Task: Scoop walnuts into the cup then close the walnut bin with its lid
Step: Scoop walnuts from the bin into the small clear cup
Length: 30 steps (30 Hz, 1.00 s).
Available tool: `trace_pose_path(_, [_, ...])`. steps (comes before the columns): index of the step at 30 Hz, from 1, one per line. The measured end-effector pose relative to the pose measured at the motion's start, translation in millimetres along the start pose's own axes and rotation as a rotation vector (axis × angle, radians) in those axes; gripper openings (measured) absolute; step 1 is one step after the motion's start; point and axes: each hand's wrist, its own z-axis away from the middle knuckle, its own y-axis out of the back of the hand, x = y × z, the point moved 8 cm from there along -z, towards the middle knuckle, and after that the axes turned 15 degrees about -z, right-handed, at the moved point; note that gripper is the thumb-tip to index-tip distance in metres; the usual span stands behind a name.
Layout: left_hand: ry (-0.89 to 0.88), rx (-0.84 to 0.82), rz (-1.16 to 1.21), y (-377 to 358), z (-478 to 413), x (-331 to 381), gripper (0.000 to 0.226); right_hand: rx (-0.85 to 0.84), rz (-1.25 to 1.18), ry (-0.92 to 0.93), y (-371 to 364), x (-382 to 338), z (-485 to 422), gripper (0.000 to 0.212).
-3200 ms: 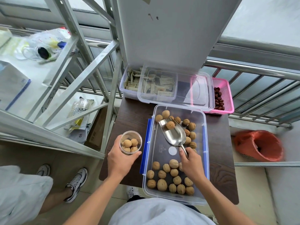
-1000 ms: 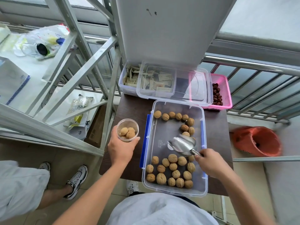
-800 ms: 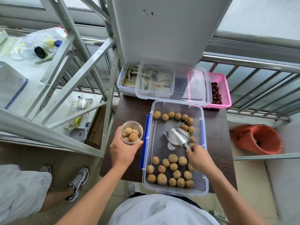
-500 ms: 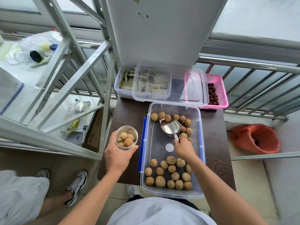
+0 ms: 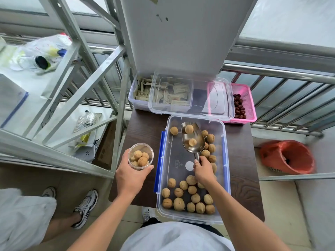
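Pushed farther up the clear plastic walnut bin (image 5: 226,180), the shiny metal scoop (image 5: 194,142) is carrying two walnuts (image 5: 189,128). The right hand (image 5: 203,169) is clenching its fingers (image 5: 196,162) round the handle, while the left hand (image 5: 130,178) is gripping the small clear cup (image 5: 140,156) alongside, ready for pouring.

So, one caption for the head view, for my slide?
Right hand holds a scoop with two walnuts in the open bin; left hand holds the cup.
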Motion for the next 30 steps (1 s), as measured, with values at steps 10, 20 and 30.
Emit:
trace_pose_path(10, [-0.069,-0.012,-0.001,-2,7,18,0.085,0.012,-0.030,0.125,33,-12,21,0.017])
trace_pose_path(20, [-0.073,-0.049,-0.045,-13,6,18,0.105,-0.289,0.128,0.201,63,-60,74,0.019])
trace_pose_path(30, [-0.092,-0.033,-0.015,-10,5,23,0.095,-0.437,0.579,0.380,40,-150,133,0.032])
